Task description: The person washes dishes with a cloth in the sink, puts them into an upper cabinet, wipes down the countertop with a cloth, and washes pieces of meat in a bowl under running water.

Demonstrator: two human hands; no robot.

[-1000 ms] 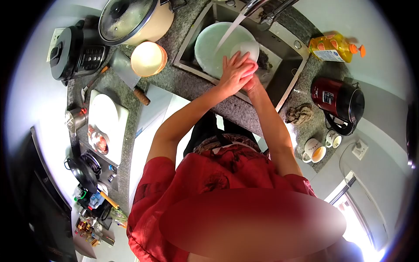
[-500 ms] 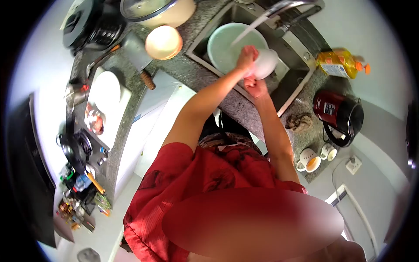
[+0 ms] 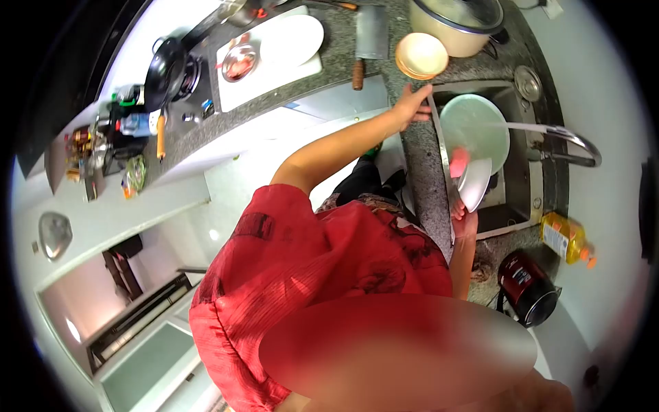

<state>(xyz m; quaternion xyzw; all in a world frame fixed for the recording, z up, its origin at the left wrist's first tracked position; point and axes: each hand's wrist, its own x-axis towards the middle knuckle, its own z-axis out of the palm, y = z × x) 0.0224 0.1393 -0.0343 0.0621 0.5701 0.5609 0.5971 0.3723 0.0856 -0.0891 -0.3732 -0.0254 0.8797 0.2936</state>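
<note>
My right hand (image 3: 465,218) grips a white bowl (image 3: 475,184) by its lower edge, tilted on its side over the near part of the sink (image 3: 504,218). A pink item (image 3: 458,162), perhaps a cloth or sponge, shows at the bowl's upper edge. Behind it a pale green basin (image 3: 473,113) sits in the sink, with water running into it from the faucet (image 3: 583,147). My left hand (image 3: 414,106) is open and empty, fingers spread, over the counter edge just below a stack of cream bowls (image 3: 421,55).
A cleaver (image 3: 371,34) lies left of the bowls, and a large pot (image 3: 461,27) stands behind them. Farther left is a white cutting board (image 3: 230,96) with a plate (image 3: 292,40) and a small bowl of meat (image 3: 239,63). Dish soap (image 3: 564,237) and a kettle (image 3: 527,288) stand at right.
My left hand has let go of the white bowl and moved left toward the stacked bowls. My right hand keeps the bowl, now tilted more upright. The whole view has turned.
</note>
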